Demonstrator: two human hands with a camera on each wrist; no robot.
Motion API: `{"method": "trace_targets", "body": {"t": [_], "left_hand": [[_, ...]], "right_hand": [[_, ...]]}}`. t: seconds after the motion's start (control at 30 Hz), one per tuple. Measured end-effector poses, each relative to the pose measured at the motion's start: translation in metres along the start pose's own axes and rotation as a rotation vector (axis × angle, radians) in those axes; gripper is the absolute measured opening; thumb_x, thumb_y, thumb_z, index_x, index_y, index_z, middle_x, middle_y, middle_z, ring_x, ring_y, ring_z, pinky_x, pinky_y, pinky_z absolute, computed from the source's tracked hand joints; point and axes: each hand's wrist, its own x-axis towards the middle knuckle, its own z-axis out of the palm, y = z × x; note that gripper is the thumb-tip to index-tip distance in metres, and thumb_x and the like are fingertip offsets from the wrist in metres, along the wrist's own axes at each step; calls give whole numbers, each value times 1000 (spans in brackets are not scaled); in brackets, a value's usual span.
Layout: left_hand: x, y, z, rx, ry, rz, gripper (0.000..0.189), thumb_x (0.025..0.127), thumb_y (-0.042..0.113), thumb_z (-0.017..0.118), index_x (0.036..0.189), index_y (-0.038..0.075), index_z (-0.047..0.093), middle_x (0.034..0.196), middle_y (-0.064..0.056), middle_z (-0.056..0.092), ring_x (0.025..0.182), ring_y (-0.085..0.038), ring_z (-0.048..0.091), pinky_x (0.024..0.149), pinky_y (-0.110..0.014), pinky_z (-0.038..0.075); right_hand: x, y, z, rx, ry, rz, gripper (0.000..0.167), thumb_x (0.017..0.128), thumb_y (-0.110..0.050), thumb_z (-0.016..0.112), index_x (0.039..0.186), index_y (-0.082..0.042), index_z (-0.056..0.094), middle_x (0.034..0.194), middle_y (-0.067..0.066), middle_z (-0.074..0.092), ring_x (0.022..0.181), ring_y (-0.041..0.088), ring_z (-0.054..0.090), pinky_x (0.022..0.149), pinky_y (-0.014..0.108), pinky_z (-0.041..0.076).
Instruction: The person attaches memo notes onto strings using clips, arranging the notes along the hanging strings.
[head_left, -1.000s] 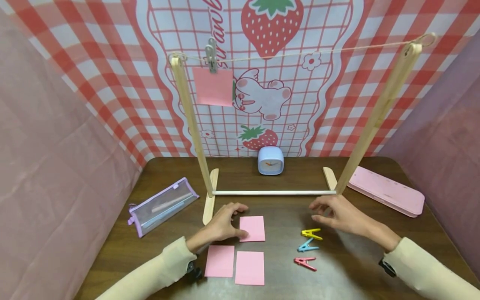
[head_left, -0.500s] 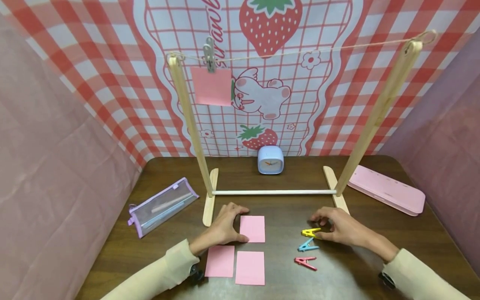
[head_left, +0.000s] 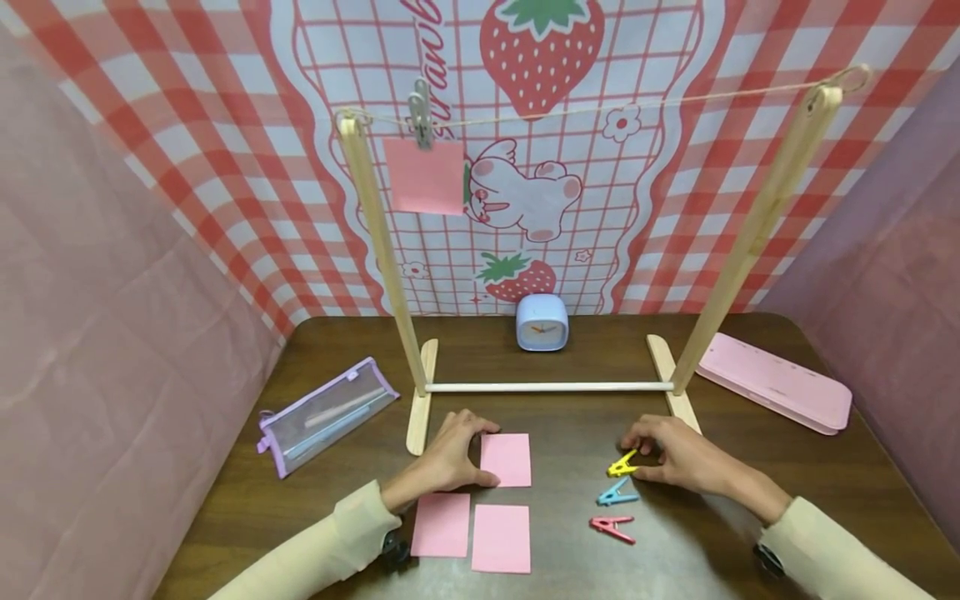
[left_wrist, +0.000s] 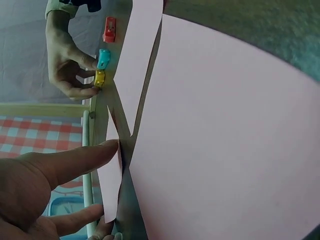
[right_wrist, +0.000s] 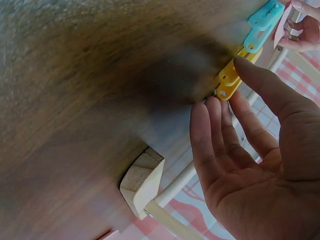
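Observation:
My left hand grips the top pink sticky note by its edges, thumb at the near edge and fingers at the far one. In the left wrist view this note bows slightly between thumb and fingers. Two more pink notes, a left one and a right one, lie nearer me. On the right, my right hand pinches a yellow clothespin between thumb and fingers. Just below it lie a blue clothespin and a red clothespin.
Behind the hands stands a wooden frame with a string across its top; a grey clip holds a pink note there. A small clock, a mesh pencil pouch and a pink case surround it.
My right hand has come down toward me onto the yellow clothespin, which has turned in its fingers. The left thumb has slid from atop the note to its near edge.

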Motion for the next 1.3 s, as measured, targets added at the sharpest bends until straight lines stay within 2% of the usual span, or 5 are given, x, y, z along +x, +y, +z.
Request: {"method": "trace_targets", "body": {"t": [0.3,0.6,1.0,1.13,1.3], "left_hand": [[-2,1,0,-58,-1,15,62,65,17,99,119,7,70,100,-11,59,89,-19,55,75,-24,42],[-4,-2,3,-150,-43,75,66,70,6,95,129,2,66,93,-13,63,76,-17,62,67,-17,48],[-1,-4,5,-240,-86,70,80,77,0,89,148,-2,51,84,-10,75,67,-5,64,61,-16,54],[0,-4,5,-244,-89,75,70,79,1,88,142,-2,56,72,-7,72,60,0,60,57,-15,51],[-1,-5,5,-228,-83,49,52,79,7,89,125,1,66,72,-5,76,59,3,60,58,-14,51]], "right_hand": [[-2,0,-2,8,-28,21,28,75,-2,87,98,-13,75,90,-5,65,80,3,59,62,19,55],[0,-4,-5,-18,-8,45,23,79,-9,87,95,-15,71,89,-7,70,81,4,62,67,23,55],[10,-10,-15,50,8,94,22,83,-5,83,100,-9,71,89,0,73,80,6,66,63,22,58],[11,-13,-15,48,34,68,24,82,-4,83,103,-7,72,90,1,74,80,6,67,62,22,59],[14,-20,-14,19,62,34,25,82,-6,83,105,-7,72,93,-1,75,80,8,69,64,22,59]]}}
